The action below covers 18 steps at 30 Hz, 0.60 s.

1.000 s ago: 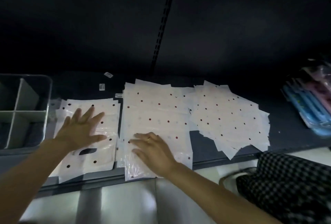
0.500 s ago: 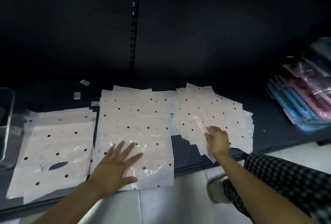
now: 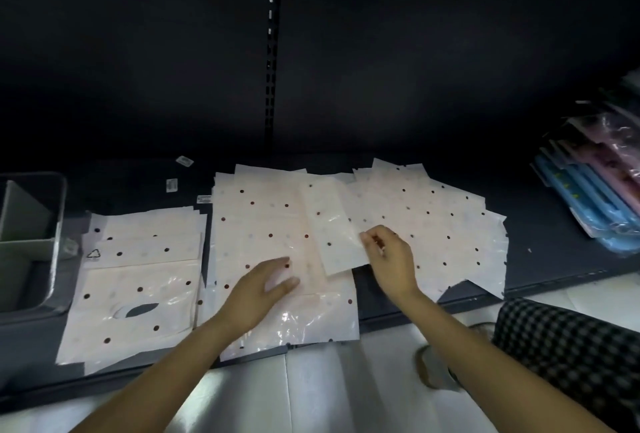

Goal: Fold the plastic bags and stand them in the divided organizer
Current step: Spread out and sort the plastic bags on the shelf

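On the dark shelf, the right hand is pinching a narrow polka-dot bag between middle stack and right pile; the left hand, fingers loosely spread, is pressing the middle stack. The divided organizer is standing far left.

Left grip flat, right grip pinching.

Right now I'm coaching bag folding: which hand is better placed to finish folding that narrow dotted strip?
The right hand. It already pinches the narrow white dotted plastic bag strip at its near corner, while the left hand lies flat on the middle stack of white dotted bags, steadying it.
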Each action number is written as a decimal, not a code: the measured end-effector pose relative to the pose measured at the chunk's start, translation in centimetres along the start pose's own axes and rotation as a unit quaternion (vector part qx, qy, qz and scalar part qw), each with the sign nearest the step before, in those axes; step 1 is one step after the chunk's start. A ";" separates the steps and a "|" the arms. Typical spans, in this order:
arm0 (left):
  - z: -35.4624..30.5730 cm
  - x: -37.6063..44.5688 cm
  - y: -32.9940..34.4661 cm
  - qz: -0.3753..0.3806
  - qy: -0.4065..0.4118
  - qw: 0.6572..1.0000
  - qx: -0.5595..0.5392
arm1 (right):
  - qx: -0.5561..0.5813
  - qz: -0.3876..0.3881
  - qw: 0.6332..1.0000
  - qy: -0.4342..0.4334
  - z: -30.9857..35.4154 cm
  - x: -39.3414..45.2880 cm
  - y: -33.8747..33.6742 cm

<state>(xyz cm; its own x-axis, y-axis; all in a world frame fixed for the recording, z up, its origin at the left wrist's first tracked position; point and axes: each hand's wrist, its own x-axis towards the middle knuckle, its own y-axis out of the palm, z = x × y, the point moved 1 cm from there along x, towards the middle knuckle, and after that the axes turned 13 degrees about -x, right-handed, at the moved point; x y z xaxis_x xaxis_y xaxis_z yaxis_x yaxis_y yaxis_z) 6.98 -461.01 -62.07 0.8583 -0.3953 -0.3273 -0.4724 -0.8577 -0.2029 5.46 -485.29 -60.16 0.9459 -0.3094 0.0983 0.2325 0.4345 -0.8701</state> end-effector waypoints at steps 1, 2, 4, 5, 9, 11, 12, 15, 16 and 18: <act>-1.0 -0.2 -0.1 -0.002 -0.055 0.988 -0.144 | 0.011 0.000 1.000 -0.022 1.6 -0.7 0.4; -1.5 -0.3 -0.1 0.010 -0.104 0.959 -0.263 | 0.022 0.002 0.999 -0.036 3.1 -1.4 0.9; -2.2 -0.6 -0.3 0.027 -0.134 0.918 -0.373 | 0.048 0.040 0.997 -0.053 5.8 -2.9 1.8; -2.5 -0.8 -0.6 0.017 -0.120 0.918 -0.379 | 0.067 0.076 0.993 -0.061 6.8 -3.7 2.3; -3.2 -1.1 -3.0 0.001 -0.047 0.986 -0.158 | 0.121 0.127 0.982 -0.064 8.4 -3.9 2.5; -3.9 -1.5 -4.6 0.125 -0.053 0.988 -0.077 | 0.122 0.141 0.981 -0.049 7.9 -2.2 1.6; -4.2 -1.8 -5.5 0.178 -0.067 0.980 -0.062 | 0.132 0.172 0.975 -0.045 7.5 -1.3 1.2; -4.9 -2.3 -7.2 0.270 -0.098 0.957 -0.030 | 0.155 0.274 0.947 -0.060 6.9 0.4 0.8; -5.0 -2.3 -7.6 0.284 -0.101 0.953 -0.021 | 0.175 0.300 0.935 -0.065 6.8 0.7 0.9; -5.0 -1.9 -8.5 0.247 -0.095 0.964 -0.029 | 0.234 0.312 0.920 -0.033 6.9 1.1 1.6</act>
<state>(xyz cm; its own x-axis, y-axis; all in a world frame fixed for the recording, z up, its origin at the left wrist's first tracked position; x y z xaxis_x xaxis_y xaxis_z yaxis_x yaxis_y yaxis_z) 10.37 -454.58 -55.13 0.4771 -0.6970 -0.5353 -0.7972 -0.5996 0.0701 8.49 -479.06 -58.12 0.9367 0.1682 -0.3072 -0.3022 0.8316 -0.4659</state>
